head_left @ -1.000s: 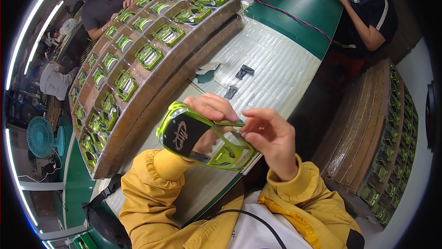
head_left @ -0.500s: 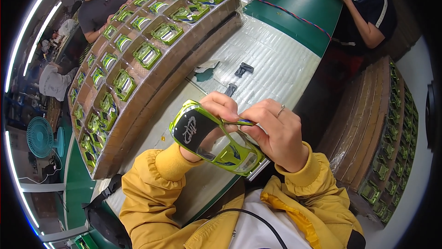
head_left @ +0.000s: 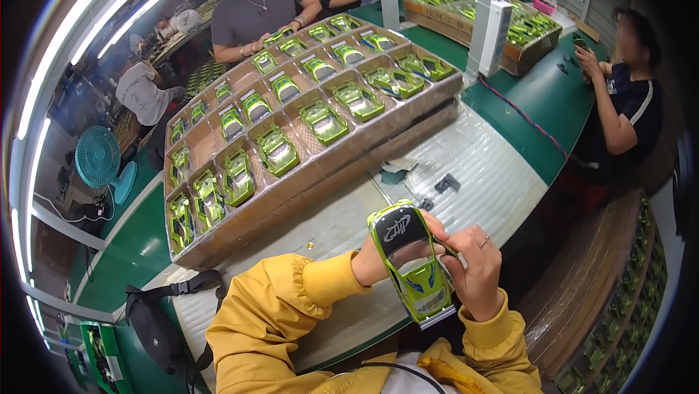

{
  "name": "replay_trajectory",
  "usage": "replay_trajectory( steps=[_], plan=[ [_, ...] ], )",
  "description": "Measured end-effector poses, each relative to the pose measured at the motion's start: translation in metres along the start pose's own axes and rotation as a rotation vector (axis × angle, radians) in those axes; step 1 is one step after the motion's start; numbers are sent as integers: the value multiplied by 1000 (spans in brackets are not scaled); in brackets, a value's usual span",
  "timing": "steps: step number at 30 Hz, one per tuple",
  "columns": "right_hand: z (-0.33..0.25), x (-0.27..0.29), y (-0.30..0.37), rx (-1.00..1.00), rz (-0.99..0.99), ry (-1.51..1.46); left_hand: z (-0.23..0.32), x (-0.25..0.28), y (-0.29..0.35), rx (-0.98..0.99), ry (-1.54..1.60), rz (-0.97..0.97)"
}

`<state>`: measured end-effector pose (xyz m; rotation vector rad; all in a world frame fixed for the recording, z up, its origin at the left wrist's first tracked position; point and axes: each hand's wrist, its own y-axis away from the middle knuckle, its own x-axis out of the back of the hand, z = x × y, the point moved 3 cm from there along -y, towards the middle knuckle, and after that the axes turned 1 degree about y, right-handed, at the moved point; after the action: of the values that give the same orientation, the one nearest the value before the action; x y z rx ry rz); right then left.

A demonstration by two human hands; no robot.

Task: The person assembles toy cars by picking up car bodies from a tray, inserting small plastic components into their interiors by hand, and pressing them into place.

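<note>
I hold a lime-green toy car body (head_left: 410,259) with a black hood and blue side marks, close over my lap at the table's near edge. My left hand (head_left: 373,263) grips it from the left and below. My right hand (head_left: 475,270), a ring on one finger, pinches its right side by the windshield. Both my sleeves are yellow. Small black parts (head_left: 445,183) lie on the pale worktop (head_left: 342,226) just beyond the car.
A stack of brown trays (head_left: 240,228) with several green car bodies slants across the table ahead. Another filled tray (head_left: 510,59) stands at the back right beside a white post. Other people sit at the far side and the right. A black bag (head_left: 156,332) hangs at left.
The car has swung from lying across my lap to pointing hood away from me. Both hands shifted right with it, and the view tilted up toward the trays.
</note>
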<state>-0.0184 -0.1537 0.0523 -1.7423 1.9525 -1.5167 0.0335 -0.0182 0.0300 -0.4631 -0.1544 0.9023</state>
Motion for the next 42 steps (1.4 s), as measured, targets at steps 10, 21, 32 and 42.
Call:
replay_trajectory(
  steps=[10,21,32,42],
  plan=[
    [5,-7,1,59,-7,89,-6,0,1,50,24,26],
    [13,-17,16,-61,134,11,-5,-5,0,127,94,-12],
    [27,-27,22,-74,99,17,-23,2,6,279,144,70],
    [54,-21,36,-556,23,-957,7,35,-19,324,-319,56]
  ],
)
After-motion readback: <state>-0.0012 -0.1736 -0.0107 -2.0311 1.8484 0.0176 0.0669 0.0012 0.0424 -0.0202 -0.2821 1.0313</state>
